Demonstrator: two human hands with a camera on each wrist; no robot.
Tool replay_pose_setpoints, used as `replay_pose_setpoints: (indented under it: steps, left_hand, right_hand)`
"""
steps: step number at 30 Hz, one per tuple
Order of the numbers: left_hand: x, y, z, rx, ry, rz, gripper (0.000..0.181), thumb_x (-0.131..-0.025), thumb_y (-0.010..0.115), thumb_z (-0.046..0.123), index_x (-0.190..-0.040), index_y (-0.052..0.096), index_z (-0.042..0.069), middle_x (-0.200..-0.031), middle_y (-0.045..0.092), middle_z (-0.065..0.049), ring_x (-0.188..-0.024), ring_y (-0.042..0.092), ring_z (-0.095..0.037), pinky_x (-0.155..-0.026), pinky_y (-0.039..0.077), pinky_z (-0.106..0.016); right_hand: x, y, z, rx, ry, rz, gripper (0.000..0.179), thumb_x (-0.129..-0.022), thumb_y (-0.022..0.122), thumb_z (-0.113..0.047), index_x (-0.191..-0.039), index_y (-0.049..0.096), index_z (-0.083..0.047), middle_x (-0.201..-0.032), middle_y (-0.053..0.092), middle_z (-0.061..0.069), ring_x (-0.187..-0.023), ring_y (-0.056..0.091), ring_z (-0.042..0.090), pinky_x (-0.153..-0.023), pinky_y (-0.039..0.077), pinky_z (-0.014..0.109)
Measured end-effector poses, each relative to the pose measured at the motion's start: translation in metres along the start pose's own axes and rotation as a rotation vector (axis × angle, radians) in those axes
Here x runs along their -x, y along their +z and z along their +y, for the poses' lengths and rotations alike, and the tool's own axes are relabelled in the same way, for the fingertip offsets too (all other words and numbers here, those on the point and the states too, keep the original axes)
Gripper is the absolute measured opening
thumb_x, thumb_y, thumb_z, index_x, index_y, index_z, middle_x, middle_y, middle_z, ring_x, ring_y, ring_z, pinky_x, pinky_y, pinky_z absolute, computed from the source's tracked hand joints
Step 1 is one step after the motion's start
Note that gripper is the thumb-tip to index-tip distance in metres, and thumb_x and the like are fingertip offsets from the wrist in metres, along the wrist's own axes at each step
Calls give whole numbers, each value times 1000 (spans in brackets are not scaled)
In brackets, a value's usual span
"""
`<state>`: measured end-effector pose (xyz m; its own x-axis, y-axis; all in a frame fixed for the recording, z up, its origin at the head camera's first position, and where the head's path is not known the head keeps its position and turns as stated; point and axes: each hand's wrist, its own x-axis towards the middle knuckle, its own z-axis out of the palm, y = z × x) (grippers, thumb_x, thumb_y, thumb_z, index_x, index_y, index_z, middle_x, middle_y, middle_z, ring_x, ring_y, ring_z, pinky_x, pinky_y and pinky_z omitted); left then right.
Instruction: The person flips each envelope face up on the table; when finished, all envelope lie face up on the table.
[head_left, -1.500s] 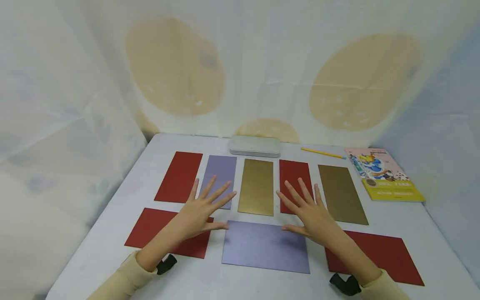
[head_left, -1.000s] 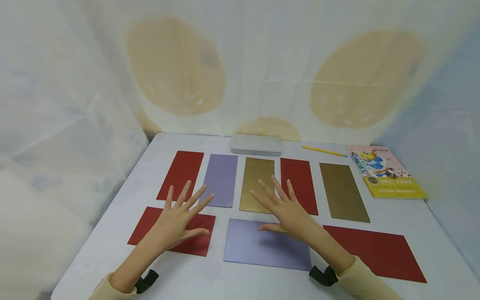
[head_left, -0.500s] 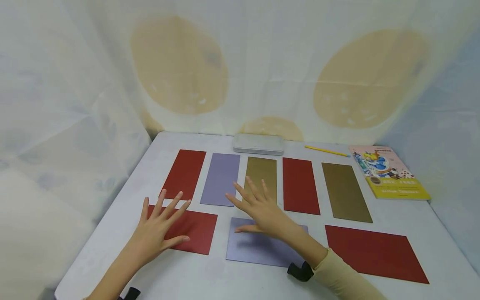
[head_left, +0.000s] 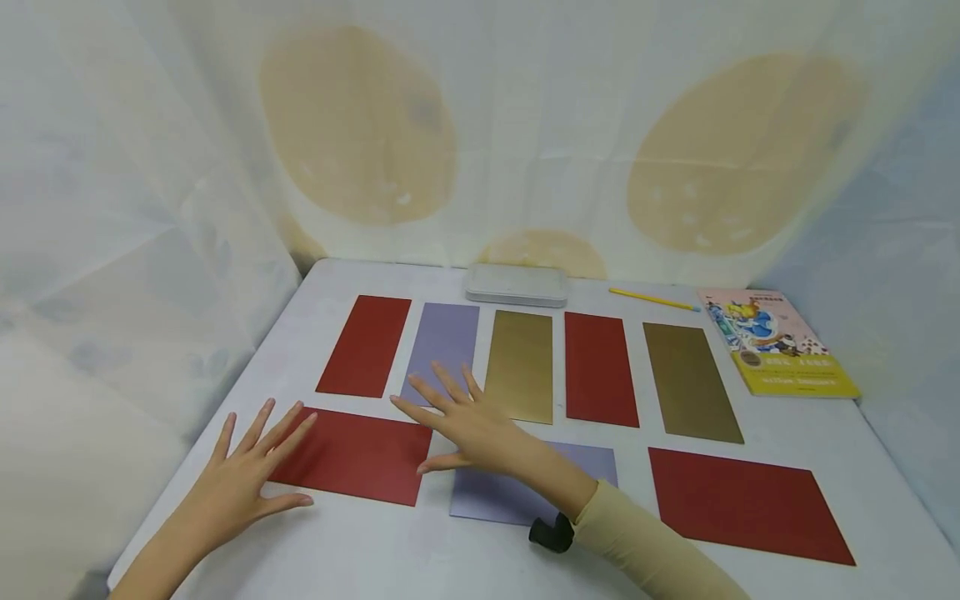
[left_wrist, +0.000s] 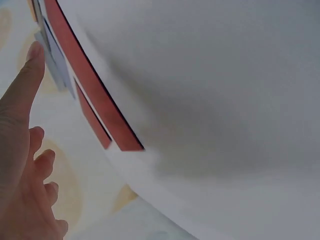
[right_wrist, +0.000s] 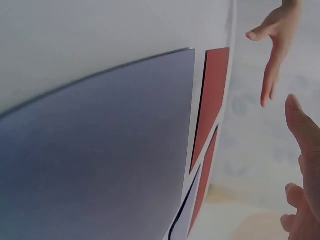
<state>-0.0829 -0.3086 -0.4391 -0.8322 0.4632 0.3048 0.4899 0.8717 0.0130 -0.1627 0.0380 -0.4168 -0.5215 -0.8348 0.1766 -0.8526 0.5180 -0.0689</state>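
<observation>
My left hand [head_left: 243, 475] hovers with fingers spread at the left end of the front-left red card [head_left: 360, 458]. In the left wrist view its thumb [left_wrist: 25, 82] points past the row of cards, and a shadow falls on the white table. My right hand [head_left: 468, 425], also spread and holding nothing, is over the gap between that red card and the front lavender card [head_left: 480, 496]. Its forearm crosses above the lavender card. Behind its fingertips lie the back lavender card [head_left: 442, 333] and a gold card [head_left: 521, 367].
The back row also has two red cards [head_left: 365, 346] and a brownish-gold card [head_left: 693, 383]. Another red card [head_left: 750, 504] lies front right. At the rear are a flat grey case [head_left: 516, 285], a yellow pencil [head_left: 652, 299] and a picture book [head_left: 776, 342]. Cloth surrounds the table.
Both spread hands have swept leftward over the cards, the left from the back lavender card to the table's left side, the right from the back red card. The cards stay put.
</observation>
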Motion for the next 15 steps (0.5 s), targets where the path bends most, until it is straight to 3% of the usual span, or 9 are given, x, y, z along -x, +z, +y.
replay_pose_setpoints:
  steps: [4, 8, 11, 15]
  left_hand:
    - [12, -3, -16, -3, 31, 7, 103, -66, 76, 62, -149, 37, 15, -156, 29, -3, -146, 13, -29, -114, -5, -52]
    - [21, -5, -33, 25, 63, 6, 105, -65, 77, 61, -149, 38, 13, -157, 28, 0, -147, 11, -20, -116, -4, -46]
    - [22, -5, -45, 107, 83, -10, 102, -66, 80, 56, -147, 40, 10, -153, 35, -2, -145, 15, -14, -116, -1, -33]
    - [19, -3, -55, 261, 39, -66, 97, -66, 83, 50, -146, 44, 11, -145, 47, -8, -139, 27, -5, -109, 11, -10]
  right_hand:
    - [-11, 2, -6, -42, -25, -31, 92, -85, 55, -66, -156, 9, -30, -162, 1, 1, -146, -4, 34, -113, 5, 57]
    - [-21, 4, -9, -87, -79, -73, 93, -85, 57, -64, -156, 11, -27, -162, 4, 2, -146, -7, 29, -115, 7, 52]
    - [-27, 7, -10, -187, -110, -123, 93, -85, 61, -60, -156, 14, -23, -161, 10, 1, -147, -4, 22, -116, 9, 43]
    - [-34, 11, -9, -367, -111, -202, 91, -85, 66, -53, -155, 20, -18, -159, 19, -2, -146, 10, 12, -114, 16, 29]
